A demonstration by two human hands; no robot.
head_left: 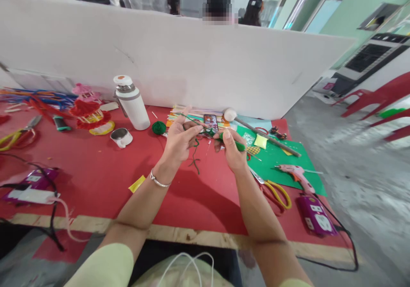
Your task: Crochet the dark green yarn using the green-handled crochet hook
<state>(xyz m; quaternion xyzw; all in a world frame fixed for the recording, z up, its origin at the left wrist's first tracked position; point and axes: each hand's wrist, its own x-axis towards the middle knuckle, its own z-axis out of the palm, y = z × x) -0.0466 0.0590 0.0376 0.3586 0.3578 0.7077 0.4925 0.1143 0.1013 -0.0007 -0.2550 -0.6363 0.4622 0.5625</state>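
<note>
Worked yarn (209,132) above the table (105,171), pinching it in the left hand (180,139) and gripping a tool (239,146) in the right hand (233,149), apparently mid-loop, and likely needed steady tension next.

The dark green yarn ball (159,127) sat tightly wound. Right of the ball, a small green looped piece (209,132) was held up, its stitches blurred, and a crinkled yarn tail (196,161) trailed lower. Farther right, the green-handled tool (238,144) slanted, thin metal shaft pointing away from the ball.
</note>
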